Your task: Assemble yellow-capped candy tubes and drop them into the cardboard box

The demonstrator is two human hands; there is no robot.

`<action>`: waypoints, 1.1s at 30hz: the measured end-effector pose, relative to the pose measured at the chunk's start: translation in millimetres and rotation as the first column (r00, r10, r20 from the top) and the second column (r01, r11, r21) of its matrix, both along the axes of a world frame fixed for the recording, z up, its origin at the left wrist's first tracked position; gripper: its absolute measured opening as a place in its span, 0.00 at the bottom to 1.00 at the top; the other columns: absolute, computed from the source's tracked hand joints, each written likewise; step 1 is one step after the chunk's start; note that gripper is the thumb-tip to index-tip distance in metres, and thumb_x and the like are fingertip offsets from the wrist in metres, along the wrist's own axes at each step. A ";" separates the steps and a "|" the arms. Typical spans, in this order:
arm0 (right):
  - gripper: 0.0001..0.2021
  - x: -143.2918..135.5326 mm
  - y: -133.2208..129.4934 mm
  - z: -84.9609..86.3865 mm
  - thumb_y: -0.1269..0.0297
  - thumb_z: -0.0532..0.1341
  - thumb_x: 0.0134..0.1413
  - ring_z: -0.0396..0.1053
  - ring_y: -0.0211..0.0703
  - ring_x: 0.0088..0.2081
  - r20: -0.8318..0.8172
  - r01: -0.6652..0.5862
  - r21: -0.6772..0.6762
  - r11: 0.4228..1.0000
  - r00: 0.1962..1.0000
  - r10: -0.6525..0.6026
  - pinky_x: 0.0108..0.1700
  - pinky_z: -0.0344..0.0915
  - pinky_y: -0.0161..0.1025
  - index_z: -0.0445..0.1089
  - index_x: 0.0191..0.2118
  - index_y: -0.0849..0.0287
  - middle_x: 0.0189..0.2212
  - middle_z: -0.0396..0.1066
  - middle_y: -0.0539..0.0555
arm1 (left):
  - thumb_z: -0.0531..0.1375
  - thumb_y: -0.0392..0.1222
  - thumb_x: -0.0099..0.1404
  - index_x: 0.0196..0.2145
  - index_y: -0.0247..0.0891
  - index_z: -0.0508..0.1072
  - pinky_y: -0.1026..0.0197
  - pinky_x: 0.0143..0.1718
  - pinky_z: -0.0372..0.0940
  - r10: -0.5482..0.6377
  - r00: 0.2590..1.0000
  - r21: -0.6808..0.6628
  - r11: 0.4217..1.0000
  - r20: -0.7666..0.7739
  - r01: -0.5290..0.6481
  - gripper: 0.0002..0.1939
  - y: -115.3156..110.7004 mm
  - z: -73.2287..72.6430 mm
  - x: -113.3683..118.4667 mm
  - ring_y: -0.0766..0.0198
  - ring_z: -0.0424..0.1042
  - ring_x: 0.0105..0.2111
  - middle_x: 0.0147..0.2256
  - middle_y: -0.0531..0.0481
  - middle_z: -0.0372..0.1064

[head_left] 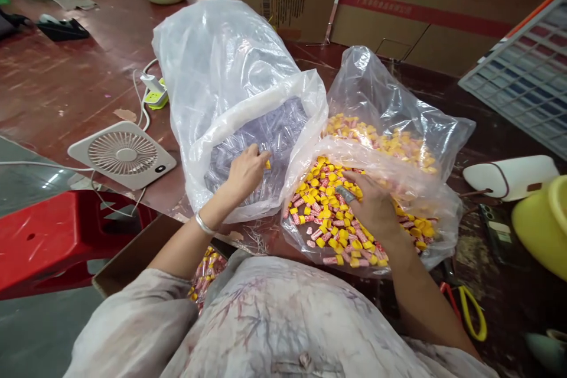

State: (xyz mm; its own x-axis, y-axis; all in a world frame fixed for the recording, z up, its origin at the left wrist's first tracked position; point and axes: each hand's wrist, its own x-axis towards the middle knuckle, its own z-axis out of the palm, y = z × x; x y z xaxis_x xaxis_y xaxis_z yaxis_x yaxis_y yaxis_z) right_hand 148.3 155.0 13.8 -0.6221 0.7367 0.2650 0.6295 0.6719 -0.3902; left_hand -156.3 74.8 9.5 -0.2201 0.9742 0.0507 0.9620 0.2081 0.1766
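My left hand (247, 172) is closed over the mouth of a large cloudy plastic bag (221, 53), with a small yellow piece (267, 164) at its fingertips. Inside that bag lie many clear, purplish plastic pieces (254, 130). To the right, my right hand (374, 204) reaches down into a clear bag (443, 207) full of small pink-and-white tubes with yellow caps (325, 212). A greyish strip (345, 194) shows by its thumb side; I cannot tell whether it is held or worn. The tips of its fingers are partly hidden.
A white fan (126, 153) and a power strip (155, 93) lie left, above a red stool (39, 236). An open carton (128, 254) with more tubes stands below. Large boxes (425, 6) stand behind; a phone (498, 233), scissors (472, 313) and yellow tub (543, 224) are right.
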 end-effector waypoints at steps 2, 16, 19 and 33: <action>0.19 7.7 5.1 -5.2 0.77 0.58 0.58 0.74 0.55 0.53 0.139 0.048 0.012 0.999 0.989 -0.049 0.56 0.70 0.50 0.74 0.54 0.59 0.51 0.77 0.60 | 0.50 0.30 0.69 0.48 0.37 0.76 0.55 0.36 0.66 -0.073 0.992 -0.063 0.996 -0.106 0.067 0.18 10.4 -5.7 -8.4 0.49 0.71 0.46 0.47 0.35 0.68; 0.20 -22.0 12.3 -13.7 0.84 0.56 0.55 0.69 0.50 0.49 0.533 -0.195 0.012 0.981 0.831 0.159 0.44 0.65 0.40 0.77 0.47 0.57 0.46 0.74 0.59 | 0.68 0.43 0.60 0.43 0.35 0.73 0.57 0.41 0.71 -0.097 0.132 0.138 0.926 0.987 -0.350 0.15 -55.8 -5.0 7.8 0.62 0.77 0.32 0.31 0.50 0.76; 0.16 -23.8 15.5 -13.9 0.83 0.56 0.57 0.71 0.49 0.46 0.485 -0.170 -0.021 0.985 0.860 0.159 0.44 0.66 0.40 0.77 0.42 0.59 0.42 0.75 0.59 | 0.75 0.39 0.50 0.35 0.35 0.72 0.60 0.39 0.72 -0.077 -0.222 -0.006 0.936 0.972 -0.351 0.19 -65.5 -4.7 27.6 0.64 0.77 0.31 0.32 0.52 0.76; 0.08 -52.3 -34.7 7.8 0.64 0.62 0.65 0.76 0.46 0.49 -0.592 -0.277 -0.184 0.943 0.797 0.119 0.54 0.74 0.45 0.76 0.47 0.53 0.45 0.78 0.54 | 0.76 0.43 0.52 0.41 0.32 0.81 0.63 0.41 0.72 0.077 -0.550 -0.140 0.987 0.832 -0.074 0.20 -56.2 -7.5 96.9 0.64 0.78 0.33 0.36 0.45 0.79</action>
State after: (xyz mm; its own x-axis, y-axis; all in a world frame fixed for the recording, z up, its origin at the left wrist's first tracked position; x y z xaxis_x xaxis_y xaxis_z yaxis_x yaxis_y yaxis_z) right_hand 96.0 120.3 21.7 -0.5583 0.7029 0.4407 0.1065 0.5875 -0.8022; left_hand -59.4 18.6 2.0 0.0071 0.9380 -0.3465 -0.6910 0.2551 0.6764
